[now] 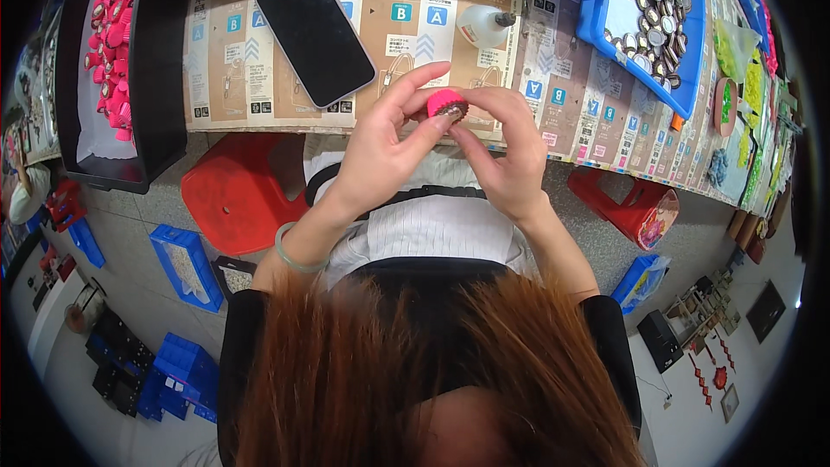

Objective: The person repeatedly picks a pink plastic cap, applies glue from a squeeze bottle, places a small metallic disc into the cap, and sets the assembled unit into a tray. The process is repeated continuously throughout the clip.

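A small round bright pink piece with a ridged dark brown edge [444, 105], like a toy cupcake, is pinched between my two hands just over the table's near edge. My left hand [385, 143] grips it with the thumb at its lower side, one finger raised above it. From the other side, the thumb and fingertips of my right hand [510, 147] also close on it. My fingertips hide part of the piece. Beyond my left hand lies a black-screened smartphone [316, 35], and a small translucent bottle with a dark tip [484, 26] stands beyond my right.
At the left, a black bin [160, 78] holds many pink pieces [112, 35]. A blue tray [640, 78] of round metallic pieces sits at the right. Printed cardboard [233, 112] covers the table. Red stools [229, 195] and blue crates [186, 367] stand on the floor.
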The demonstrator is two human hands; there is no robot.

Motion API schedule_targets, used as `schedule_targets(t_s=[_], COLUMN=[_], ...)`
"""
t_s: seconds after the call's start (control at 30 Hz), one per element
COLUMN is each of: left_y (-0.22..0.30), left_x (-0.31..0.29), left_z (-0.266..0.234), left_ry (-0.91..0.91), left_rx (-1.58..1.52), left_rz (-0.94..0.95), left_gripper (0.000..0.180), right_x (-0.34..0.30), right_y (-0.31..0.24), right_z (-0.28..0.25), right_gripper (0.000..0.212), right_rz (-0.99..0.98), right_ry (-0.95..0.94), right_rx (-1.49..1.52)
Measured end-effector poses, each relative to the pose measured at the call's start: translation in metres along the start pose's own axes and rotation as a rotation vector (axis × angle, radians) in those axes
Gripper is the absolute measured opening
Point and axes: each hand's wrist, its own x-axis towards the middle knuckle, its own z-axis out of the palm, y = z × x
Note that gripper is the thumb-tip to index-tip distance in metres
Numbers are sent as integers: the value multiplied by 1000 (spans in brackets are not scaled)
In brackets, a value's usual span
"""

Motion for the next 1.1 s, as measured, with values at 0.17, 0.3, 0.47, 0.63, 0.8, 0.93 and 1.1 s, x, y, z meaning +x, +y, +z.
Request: schedule_targets(t_s=[0.17, 0.3, 0.47, 0.63, 0.8, 0.93, 1.1], left_y=[-4, 1, -6, -8, -16, -14, -16], left_x=[-3, 0, 4, 7, 7, 9, 11], left_z=[2, 6, 4, 0, -1, 1, -6], left_ry=[53, 13, -10, -65, -41, -25, -82], left_rx=[148, -127, -98, -189, -246, -452, -495], left_rz=[27, -67, -89, -122, -163, -230, -237], left_gripper=[32, 34, 35, 33, 32, 34, 34], right_x=[-2, -2, -1, -4, -4, -3, -1], right_y=[2, 1, 3, 1, 1, 6, 5], right_z=[2, 1, 1, 1, 2, 0, -2], right_gripper=[39, 41, 39, 38, 38, 39, 39], right_rz=[46, 84, 72, 152, 201, 183, 164], right_ry=[-47, -79, -71, -72, -80, -83, -105], right_rx=[8, -43, -59, -5, 18, 25, 52])
